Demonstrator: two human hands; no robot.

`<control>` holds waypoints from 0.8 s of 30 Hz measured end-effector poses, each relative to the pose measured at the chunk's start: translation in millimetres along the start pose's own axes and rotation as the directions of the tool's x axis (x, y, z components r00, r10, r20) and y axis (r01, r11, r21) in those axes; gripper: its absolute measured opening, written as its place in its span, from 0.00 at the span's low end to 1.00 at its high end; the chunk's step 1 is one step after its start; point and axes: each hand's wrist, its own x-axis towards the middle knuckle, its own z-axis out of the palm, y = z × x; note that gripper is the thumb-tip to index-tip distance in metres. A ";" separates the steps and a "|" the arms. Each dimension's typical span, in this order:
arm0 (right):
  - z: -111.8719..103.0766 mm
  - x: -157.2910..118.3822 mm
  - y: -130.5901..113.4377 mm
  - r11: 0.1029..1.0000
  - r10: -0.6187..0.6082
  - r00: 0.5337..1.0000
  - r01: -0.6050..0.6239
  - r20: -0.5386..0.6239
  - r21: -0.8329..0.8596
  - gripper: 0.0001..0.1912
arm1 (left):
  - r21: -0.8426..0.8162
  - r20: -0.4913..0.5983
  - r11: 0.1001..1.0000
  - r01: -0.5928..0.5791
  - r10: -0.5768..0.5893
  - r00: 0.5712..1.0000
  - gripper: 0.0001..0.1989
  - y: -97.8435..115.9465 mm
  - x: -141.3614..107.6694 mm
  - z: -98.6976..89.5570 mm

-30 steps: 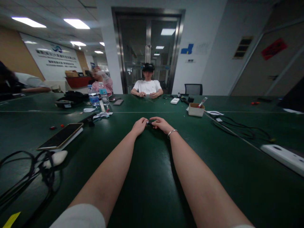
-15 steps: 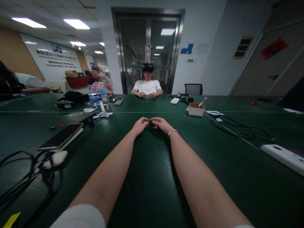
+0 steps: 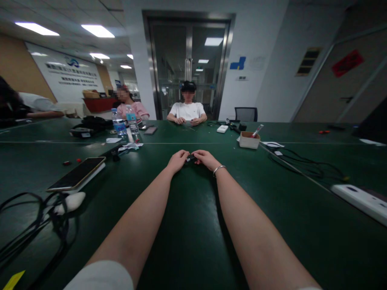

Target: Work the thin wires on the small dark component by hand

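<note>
Head view: left hand point(image 3: 177, 162) and right hand point(image 3: 208, 160) near one another over green table point(image 3: 193, 229), fingers drawn in narrow. Small dark item point(image 3: 191, 158) between the fingertips, held from both sides; details too small to make out. Metal bracelet point(image 3: 219, 170) on the right wrist. Phone point(image 3: 77, 174) well left of the left hand; small box point(image 3: 249, 142) beyond the right hand, rightward.

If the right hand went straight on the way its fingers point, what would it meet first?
Past the small dark object at its fingertips, the right hand would probably meet the left hand, whose fingers face it from the other side; exact depth is hard to judge.
</note>
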 end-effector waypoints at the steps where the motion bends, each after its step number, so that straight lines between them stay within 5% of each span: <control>1: -0.1 0.2 0.4 1.000 -0.002 1.000 0.002 -0.001 0.005 0.04 | 0.002 0.012 1.000 -0.004 0.004 1.000 0.17 0.2 -0.2 -0.1; 24: -1.2 2.0 3.9 0.998 0.009 0.998 -0.005 -0.062 0.063 0.02 | -0.032 0.041 0.998 -0.047 0.049 0.998 0.15 -4.1 -0.7 0.4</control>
